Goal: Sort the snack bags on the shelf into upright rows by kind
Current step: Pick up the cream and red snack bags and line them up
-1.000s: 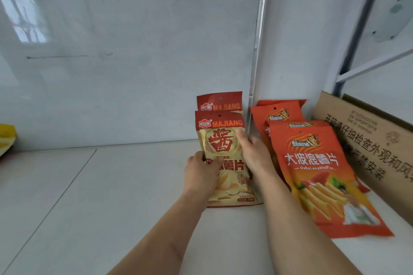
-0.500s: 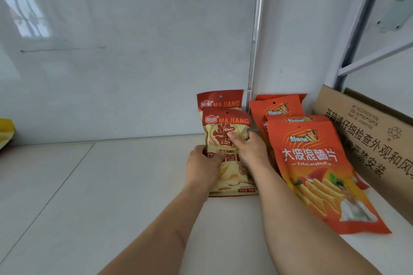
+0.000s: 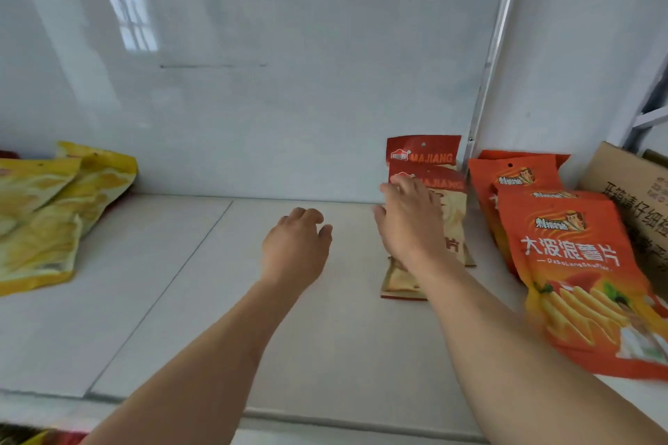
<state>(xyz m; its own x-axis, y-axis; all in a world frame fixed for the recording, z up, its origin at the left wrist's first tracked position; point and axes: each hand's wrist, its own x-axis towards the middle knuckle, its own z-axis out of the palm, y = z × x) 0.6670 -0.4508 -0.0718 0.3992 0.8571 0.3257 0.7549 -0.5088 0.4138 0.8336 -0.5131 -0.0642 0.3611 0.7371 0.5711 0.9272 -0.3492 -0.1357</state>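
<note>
**Both hands off the MAJIANG bags, view swung left**

Counts: 2 MAJIANG bags with red tops, leaning one in front of the other against the back wall at right centre of the shelf. Just right of them, at least 3 orange chip bags in a leaning row; a 4th top edge may show behind, can't confirm. Far left, a loose heap of yellow bags, roughly 3, lying flat and overlapping. 1 cardboard box at the right edge.

Left hand hovers over bare shelf, fingers loosely curled, holding nothing. Right hand has fingers spread and relaxed in front of the front MAJIANG bag; whether it touches the bag is unclear, no grip.

Versus 0.5 s ago: both hands were gripping the front MAJIANG bag, now released. Left hand has moved left, away from the bags. Camera panned left, so the yellow heap is now in view.

Hidden: right hand covers most of the front MAJIANG bag; box and front orange bag cut off at frame edge; hands motion-blurred.
</note>
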